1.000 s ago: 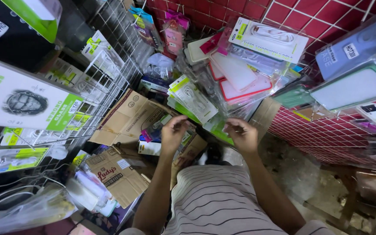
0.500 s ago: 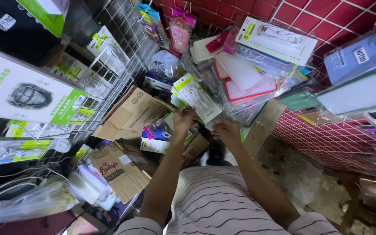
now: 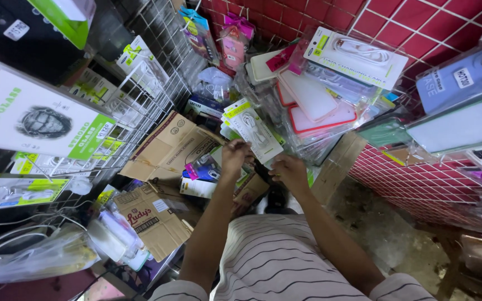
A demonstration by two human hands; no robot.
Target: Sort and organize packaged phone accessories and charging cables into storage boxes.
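Cable pack in hand among the hanging stock.

The left hand (image 3: 235, 155) grips the lower edge of a white cable pack (image 3: 254, 131), lifted clear of the open cartons (image 3: 165, 147); nothing shows it hung or set down yet. The right hand (image 3: 289, 170) is curled just beside the pack's corner, its grasp unclear; both forearms reach forward.

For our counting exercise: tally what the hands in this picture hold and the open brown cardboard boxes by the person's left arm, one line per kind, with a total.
Hands: 2, left hand and right hand
Packaged white cable, held in the hands: 1
Open brown cardboard boxes: 2, upper box and lower box
Total: 5
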